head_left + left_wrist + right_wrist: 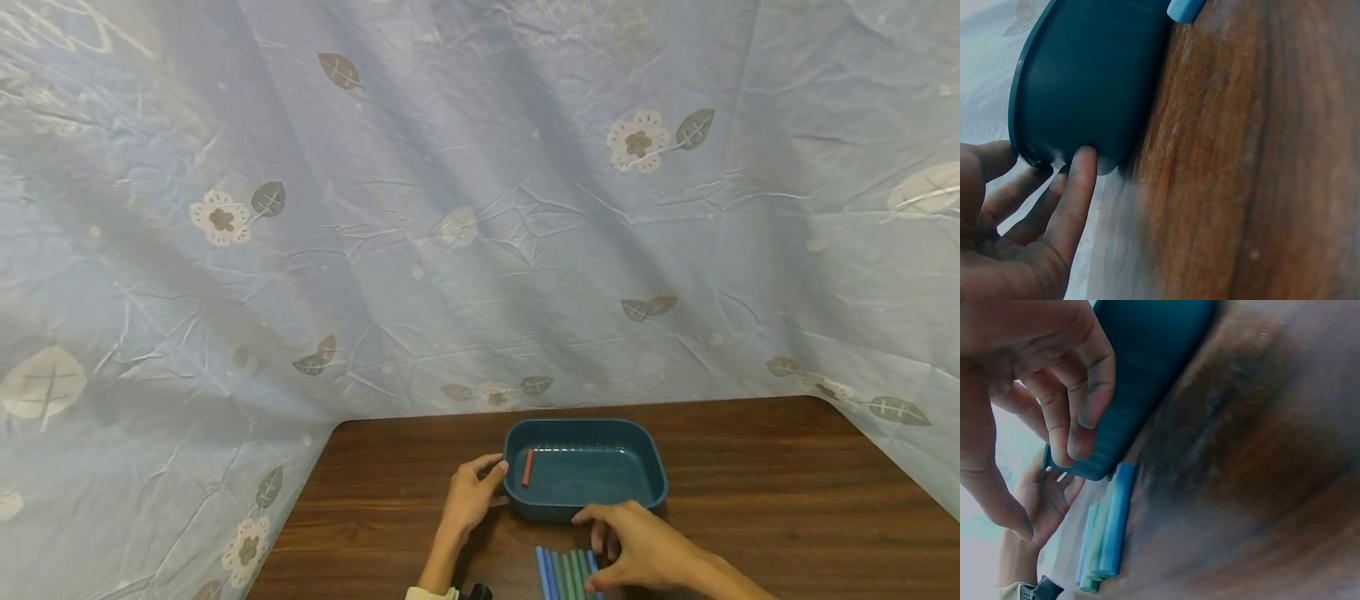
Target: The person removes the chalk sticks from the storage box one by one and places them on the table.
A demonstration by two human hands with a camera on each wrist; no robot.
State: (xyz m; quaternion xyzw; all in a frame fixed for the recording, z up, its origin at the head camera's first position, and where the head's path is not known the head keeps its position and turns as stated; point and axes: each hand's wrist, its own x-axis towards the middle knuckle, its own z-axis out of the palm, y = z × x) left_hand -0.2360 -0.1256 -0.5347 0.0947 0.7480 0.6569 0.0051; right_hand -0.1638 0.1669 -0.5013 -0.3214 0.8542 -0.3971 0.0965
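Note:
A dark teal rectangular plastic tub (585, 510) stands on the table, with a single red stick (527, 468) lying inside by its left end. My left hand (472, 496) touches the tub's left end, its fairly straight fingertips on the outer wall and the thumb at the rim. Several blue and green chalk-like sticks (568, 575) lie side by side in front of the tub. Over the right end of this row is my right hand (645, 546), fingers bent and thumb apart. In the right wrist view nothing shows between its fingers and thumb.
The brown wood-grain table (750, 475) reaches back to a pale blue patterned cloth (480, 250) that hangs behind and at the sides. A dark wrist device (1044, 589) sits on the left forearm beside a light cuff.

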